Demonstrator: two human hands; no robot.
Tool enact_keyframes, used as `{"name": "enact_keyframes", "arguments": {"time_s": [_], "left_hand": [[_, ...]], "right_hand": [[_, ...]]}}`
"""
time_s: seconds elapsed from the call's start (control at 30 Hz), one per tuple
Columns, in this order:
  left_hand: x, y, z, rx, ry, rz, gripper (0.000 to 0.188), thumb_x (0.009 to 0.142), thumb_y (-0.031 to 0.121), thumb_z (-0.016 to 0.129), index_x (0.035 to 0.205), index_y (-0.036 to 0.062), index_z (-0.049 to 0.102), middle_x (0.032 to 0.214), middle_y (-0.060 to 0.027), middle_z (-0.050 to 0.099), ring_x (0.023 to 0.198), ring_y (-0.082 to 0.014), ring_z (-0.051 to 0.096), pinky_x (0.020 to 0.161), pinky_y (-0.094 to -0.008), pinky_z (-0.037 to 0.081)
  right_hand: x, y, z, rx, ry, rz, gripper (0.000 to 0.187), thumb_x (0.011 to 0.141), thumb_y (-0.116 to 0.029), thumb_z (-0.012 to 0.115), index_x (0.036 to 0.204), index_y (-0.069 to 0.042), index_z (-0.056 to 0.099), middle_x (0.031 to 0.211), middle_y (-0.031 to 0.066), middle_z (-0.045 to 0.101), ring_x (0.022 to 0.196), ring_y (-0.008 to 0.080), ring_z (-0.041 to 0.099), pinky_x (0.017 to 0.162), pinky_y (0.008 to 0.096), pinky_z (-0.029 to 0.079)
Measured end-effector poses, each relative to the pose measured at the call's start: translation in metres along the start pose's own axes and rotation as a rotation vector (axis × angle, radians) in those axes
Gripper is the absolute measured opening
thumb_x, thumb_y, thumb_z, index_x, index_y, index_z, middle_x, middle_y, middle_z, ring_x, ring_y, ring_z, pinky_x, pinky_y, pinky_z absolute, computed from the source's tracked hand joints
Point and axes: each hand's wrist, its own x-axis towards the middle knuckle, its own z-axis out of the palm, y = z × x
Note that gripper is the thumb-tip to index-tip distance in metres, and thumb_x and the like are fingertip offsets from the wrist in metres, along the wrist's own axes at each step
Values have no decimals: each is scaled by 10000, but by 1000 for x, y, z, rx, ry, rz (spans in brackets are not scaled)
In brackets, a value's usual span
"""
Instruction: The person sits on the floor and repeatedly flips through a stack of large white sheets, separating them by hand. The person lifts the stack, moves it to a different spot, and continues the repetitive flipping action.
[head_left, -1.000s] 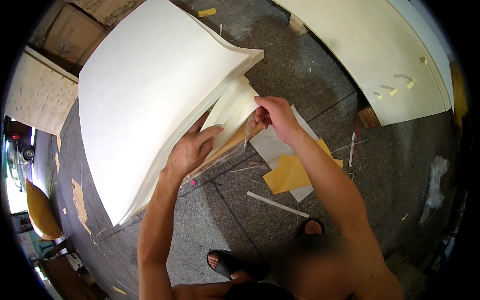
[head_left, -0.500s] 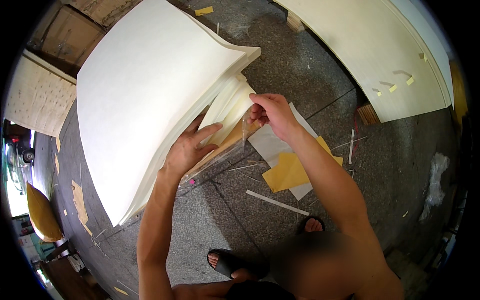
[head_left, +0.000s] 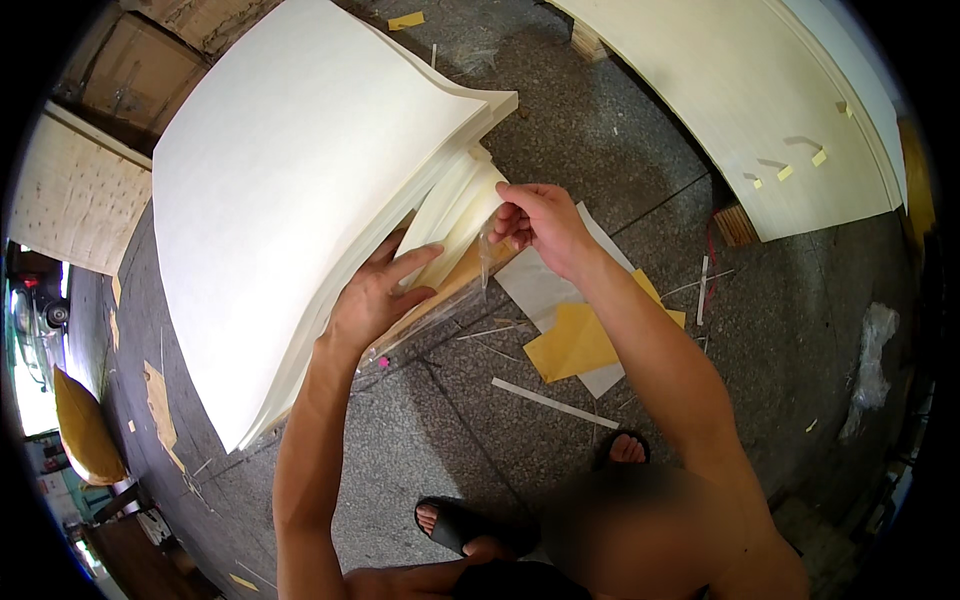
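Note:
A tall stack of large white paper sheets (head_left: 300, 180) rises in front of me, its near edge parted into an upper and a lower portion. In the gap rests my left hand (head_left: 375, 300), fingers spread and apart; some fingertips lie on the lower sheets (head_left: 455, 215), others disappear under the raised upper part. At the right corner of these lower sheets, my right hand (head_left: 540, 225) pinches the edge between thumb and forefinger, the other fingers curled. Brown board and clear plastic wrap (head_left: 440, 312) show beneath the lower sheets.
Yellow paper pieces (head_left: 575, 343) and white offcuts lie on the speckled floor (head_left: 450, 430) by my right forearm. Another large stack of sheets with yellow tabs (head_left: 760, 110) stands on wooden blocks at right. Cardboard boxes (head_left: 130, 85) and a plywood panel (head_left: 75, 185) stand at left.
My right hand has shifted very slightly up and left with the sheet corner. My left hand stays in the gap.

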Motion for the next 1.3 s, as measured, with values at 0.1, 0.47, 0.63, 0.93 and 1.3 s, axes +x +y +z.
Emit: {"name": "enact_keyframes", "arguments": {"time_s": [0.1,0.47,0.63,0.93,1.3], "left_hand": [[0,-1,1,9,-2,-2,636,707,117,888,1300,222,682,1424,-169,568,1268,-359,576,1028,-419,506],[-4,-4,3,-64,-57,-98,635,743,60,854,1326,228,664,1498,-185,496,1317,-359,540,987,-379,547],[0,-5,3,79,25,61,611,733,97,857,1304,221,678,1519,-211,473,1359,-391,507,1080,-425,481],[-26,-2,22,128,-50,183,743,828,216,782,1489,356,473,1511,-55,502,1281,-321,577,1045,-436,528],[-107,66,99,203,72,51,683,855,198,608,1473,-35,430,1603,-269,289,1501,-420,266,1230,-560,217]], "right_hand": [[-2,-5,4,53,-17,5,323,990,-339,642,792,-83,632,747,45,663,717,184,705,581,261,446],[-13,-4,-6,-305,357,-252,407,979,-426,656,781,-76,597,703,25,619,630,146,638,504,272,427],[-37,5,27,-177,109,-74,487,942,-525,684,1092,-73,582,968,65,658,777,158,653,625,303,539],[0,69,36,302,-412,205,503,1026,-398,589,1417,-113,452,1312,56,597,1130,223,627,899,388,535],[-17,50,78,274,-13,249,729,942,-548,657,1478,-103,440,1472,102,494,1368,346,447,1114,572,384]]}}
